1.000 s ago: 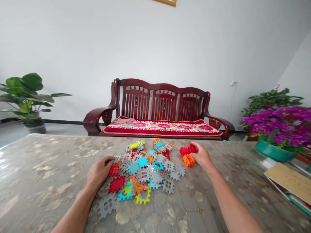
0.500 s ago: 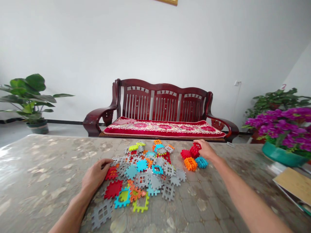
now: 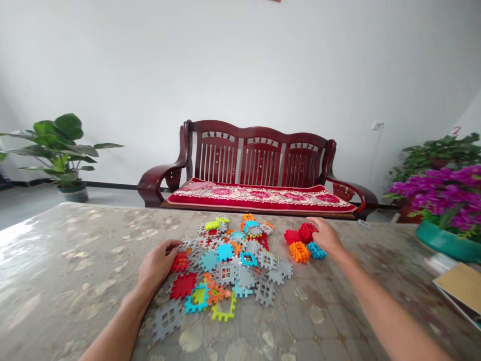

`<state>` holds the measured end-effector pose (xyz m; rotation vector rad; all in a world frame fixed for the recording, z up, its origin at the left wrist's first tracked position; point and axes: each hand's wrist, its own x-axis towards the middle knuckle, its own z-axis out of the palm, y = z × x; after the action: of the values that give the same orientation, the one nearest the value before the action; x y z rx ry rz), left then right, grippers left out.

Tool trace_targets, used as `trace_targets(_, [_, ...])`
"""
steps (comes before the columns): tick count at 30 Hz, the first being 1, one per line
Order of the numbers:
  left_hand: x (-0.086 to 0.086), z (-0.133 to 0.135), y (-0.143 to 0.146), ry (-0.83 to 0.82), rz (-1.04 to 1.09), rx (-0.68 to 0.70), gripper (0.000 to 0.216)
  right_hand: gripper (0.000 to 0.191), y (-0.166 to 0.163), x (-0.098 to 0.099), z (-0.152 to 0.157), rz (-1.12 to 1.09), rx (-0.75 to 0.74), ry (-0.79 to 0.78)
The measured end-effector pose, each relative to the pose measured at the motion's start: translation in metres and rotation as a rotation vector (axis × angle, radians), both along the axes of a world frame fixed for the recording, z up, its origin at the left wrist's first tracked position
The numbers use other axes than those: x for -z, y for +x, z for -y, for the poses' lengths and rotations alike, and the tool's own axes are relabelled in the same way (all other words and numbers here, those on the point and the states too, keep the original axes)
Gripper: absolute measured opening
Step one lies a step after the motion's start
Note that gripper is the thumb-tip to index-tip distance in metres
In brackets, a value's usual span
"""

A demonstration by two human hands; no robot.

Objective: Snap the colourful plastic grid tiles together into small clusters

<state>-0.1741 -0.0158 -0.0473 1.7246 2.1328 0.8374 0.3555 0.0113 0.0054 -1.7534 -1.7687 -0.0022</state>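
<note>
My left hand (image 3: 160,261) rests on the table at the left edge of a loose pile of notched plastic tiles (image 3: 225,251). Its fingers are bent, with a gap from the thumb, and the tips reach a grey tile (image 3: 185,245) beside a red one (image 3: 180,262). Farther right, my right hand (image 3: 326,236) has its fingers closed at the right side of a stack of red tiles (image 3: 307,231). Close around that stack lie another red group (image 3: 292,236), a stack of orange tiles (image 3: 299,252) and a stack of blue tiles (image 3: 316,250).
A patterned cover spreads over the table (image 3: 97,260). A single grey tile (image 3: 364,223) lies near the far edge. At right stand purple flowers in a teal pot (image 3: 447,240) and a tan book or box (image 3: 460,283). Behind is a wooden bench (image 3: 259,155).
The view has swung slightly left. The red tile under my right fingers now sits flush with the red stack. My left hand stays at the pile's edge.
</note>
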Motion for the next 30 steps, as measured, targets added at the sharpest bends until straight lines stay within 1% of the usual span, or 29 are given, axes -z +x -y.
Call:
trace_targets(2, [-0.001, 0.001, 0.002, 0.025, 0.004, 0.014, 0.033, 0.06, -0.026, 0.002, 0.011, -0.063, -0.045, 0.022])
trace_targets(3, [-0.001, 0.002, 0.003, 0.037, 0.007, 0.024, 0.032, 0.057, -0.042, 0.004, 0.018, -0.106, -0.093, 0.03])
trace_targets(5, [0.0, 0.002, 0.004, 0.051, 0.013, 0.048, 0.032, 0.05, -0.078, 0.009, 0.032, -0.165, -0.167, 0.041])
trace_targets(8, [0.002, 0.001, 0.005, 0.075, 0.042, 0.111, 0.032, 0.046, -0.131, 0.016, 0.052, -0.227, -0.247, 0.026])
trace_targets(12, [0.003, 0.0, 0.008, 0.11, 0.104, 0.229, 0.035, 0.041, -0.189, 0.017, 0.068, -0.188, -0.338, -0.003])
trace_targets(15, [0.002, 0.002, 0.011, 0.153, 0.108, 0.297, 0.036, 0.043, -0.219, 0.017, 0.075, -0.093, -0.392, -0.044])
trace_targets(18, [0.003, 0.003, 0.013, 0.188, 0.075, 0.364, 0.034, 0.048, -0.237, 0.021, 0.081, 0.008, -0.437, -0.041])
trace_targets(20, [0.005, 0.003, 0.013, 0.194, 0.072, 0.383, 0.032, 0.046, -0.242, 0.027, 0.084, 0.059, -0.446, -0.038])
trace_targets(25, [0.01, -0.001, 0.012, 0.194, 0.096, 0.348, 0.032, 0.036, -0.24, 0.035, 0.089, 0.151, -0.425, -0.016])
trace_targets(28, [0.01, -0.002, 0.012, 0.204, 0.107, 0.315, 0.031, 0.032, -0.239, 0.033, 0.093, 0.148, -0.394, 0.037])
trace_targets(30, [0.01, -0.002, 0.012, 0.208, 0.105, 0.297, 0.031, 0.03, -0.243, 0.03, 0.098, 0.132, -0.404, 0.076])
